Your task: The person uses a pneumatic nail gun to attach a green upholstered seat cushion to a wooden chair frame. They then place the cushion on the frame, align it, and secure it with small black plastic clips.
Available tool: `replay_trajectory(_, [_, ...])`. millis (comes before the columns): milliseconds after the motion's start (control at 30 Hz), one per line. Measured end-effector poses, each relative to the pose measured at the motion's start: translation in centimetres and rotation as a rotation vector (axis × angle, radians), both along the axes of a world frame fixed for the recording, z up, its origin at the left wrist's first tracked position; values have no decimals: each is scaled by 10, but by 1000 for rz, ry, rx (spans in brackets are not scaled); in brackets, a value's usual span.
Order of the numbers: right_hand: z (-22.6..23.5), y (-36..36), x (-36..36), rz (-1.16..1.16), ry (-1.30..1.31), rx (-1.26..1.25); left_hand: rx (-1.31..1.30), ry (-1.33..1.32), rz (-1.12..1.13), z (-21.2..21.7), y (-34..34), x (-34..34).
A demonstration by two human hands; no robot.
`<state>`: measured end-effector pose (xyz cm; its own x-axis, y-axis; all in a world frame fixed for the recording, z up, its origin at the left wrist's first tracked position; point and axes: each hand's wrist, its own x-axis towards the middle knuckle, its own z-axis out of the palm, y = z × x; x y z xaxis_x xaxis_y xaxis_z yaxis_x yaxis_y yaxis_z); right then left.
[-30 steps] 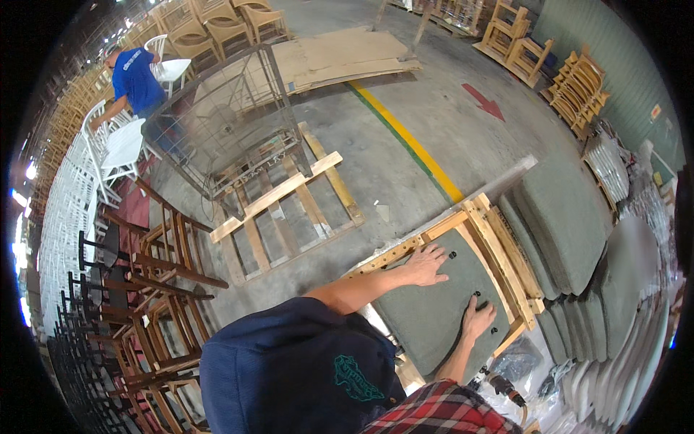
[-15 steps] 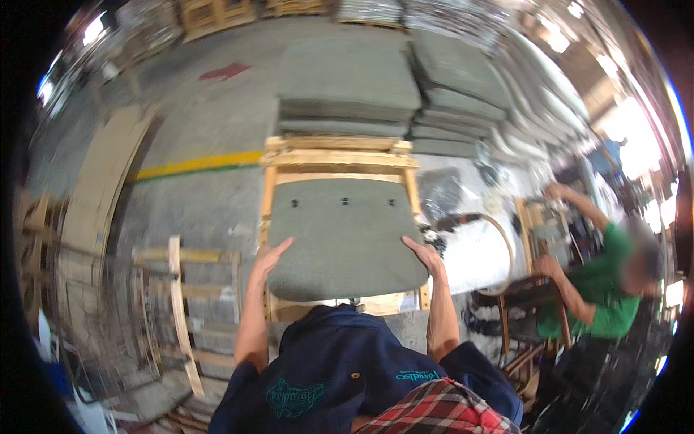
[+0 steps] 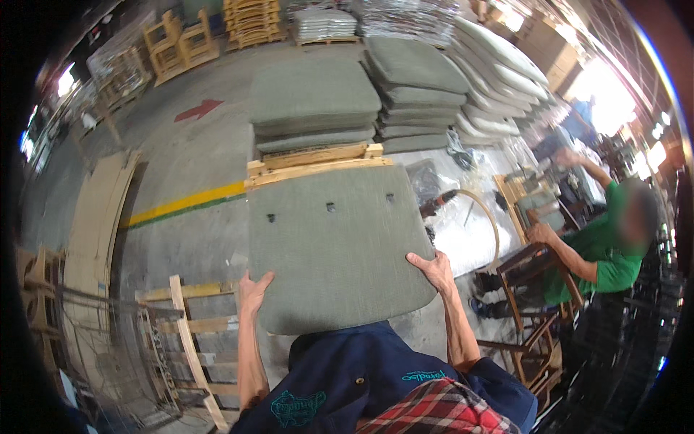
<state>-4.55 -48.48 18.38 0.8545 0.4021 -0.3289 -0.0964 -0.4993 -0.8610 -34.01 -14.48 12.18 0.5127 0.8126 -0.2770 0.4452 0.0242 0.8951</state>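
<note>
A grey-green upholstered chair seat (image 3: 336,253) with a row of 3 dark marks near its far edge lies flat between my hands. My left hand (image 3: 253,291) grips its left edge, the thumb on top and the fingers hidden beneath. At the right edge, my right hand (image 3: 434,271) holds it the same way. The seat's near edge is close against my dark blue apron (image 3: 340,376). Beyond its far edge shows a light wooden frame (image 3: 318,163), mostly covered by the seat.
Stacks of similar grey-green cushions (image 3: 314,90) stand just past the frame. On the right, a person in a green shirt (image 3: 607,246) works by a brown wooden chair frame (image 3: 531,304). A power tool with a hose (image 3: 439,202) lies nearby. A slatted pallet (image 3: 188,325) is at left.
The seat has risen off the wooden frame and come nearer my body, so it looks larger and covers more of the frame. Both hands moved with it.
</note>
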Motion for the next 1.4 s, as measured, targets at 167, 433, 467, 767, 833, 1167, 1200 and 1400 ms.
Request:
replay_trajectory(167, [16,-42,-7,-51,-404,367,-2,-548,92,-58,37,-8])
replay_trajectory(433, [-19,-52,-39,-282,-281,816,-321,-1033,612,37,-43,-26])
replay_trajectory(467, [-47,-39,-48,-236,-168,905,106,-861,421,43,-49,-46])
replay_trajectory(767, [-39,-74,-11,540,107,868,-190,-886,1028,4,-257,-154])
replay_trajectory(833, [-44,-75,-6,689,194,888,-194,-850,1120,4,-297,-163])
replay_trajectory(1167, [-17,-89,-38,710,94,749,-269,-720,1134,-4,-326,-188])
replay_trajectory(1200, [-12,-92,-41,672,72,721,-275,-707,1113,-4,-320,-192])
replay_trajectory(1400, [7,-76,-74,556,-1,595,-335,-659,984,-16,-263,-205])
